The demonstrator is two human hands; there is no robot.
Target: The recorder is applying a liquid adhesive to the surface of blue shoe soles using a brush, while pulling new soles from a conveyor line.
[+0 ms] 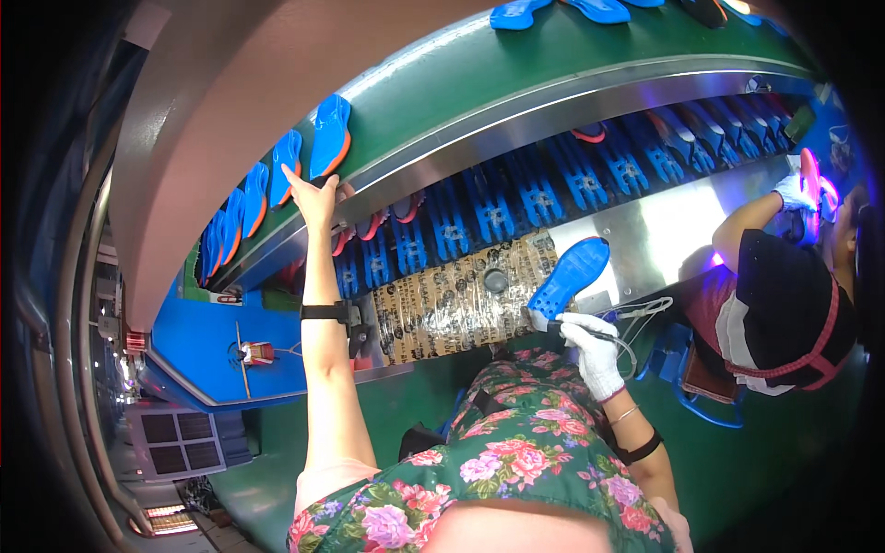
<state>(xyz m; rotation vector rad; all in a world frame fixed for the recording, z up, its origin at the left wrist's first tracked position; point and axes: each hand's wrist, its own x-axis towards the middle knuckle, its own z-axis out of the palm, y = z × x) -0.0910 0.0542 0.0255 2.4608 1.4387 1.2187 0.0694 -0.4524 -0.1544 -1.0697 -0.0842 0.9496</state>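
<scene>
Two hands are at work, one bare and one gloved. The bare left hand (316, 198) reaches forward with thumb and fingers spread; two blue soles with orange edges are closest to it, one sole (331, 129) just beyond the fingers and a second sole (285, 158) right at the fingertips, though whether they touch I cannot tell. Left of those fingers at least three more soles (255, 201) overlap in a row on the one green belt (415, 111); at its far end, well to the right of the fingers, at least four others (597, 9) are cut by the rim of the view. The right hand (595, 355), in one white glove, has its fingers curled around one slim dark tool (554, 326), partly hidden. Just ahead of these fingers is one loose blue sole (573, 273), its near end by the tool's tip, over one brown patterned board (442, 309) that bears one round dark knob (496, 280). Beyond the gloved fingers, below the belt, runs a row of more than ten blue clamps (542, 198). Well to their right sits one co-worker (784, 304), holding one pink-lit piece (809, 175).
</scene>
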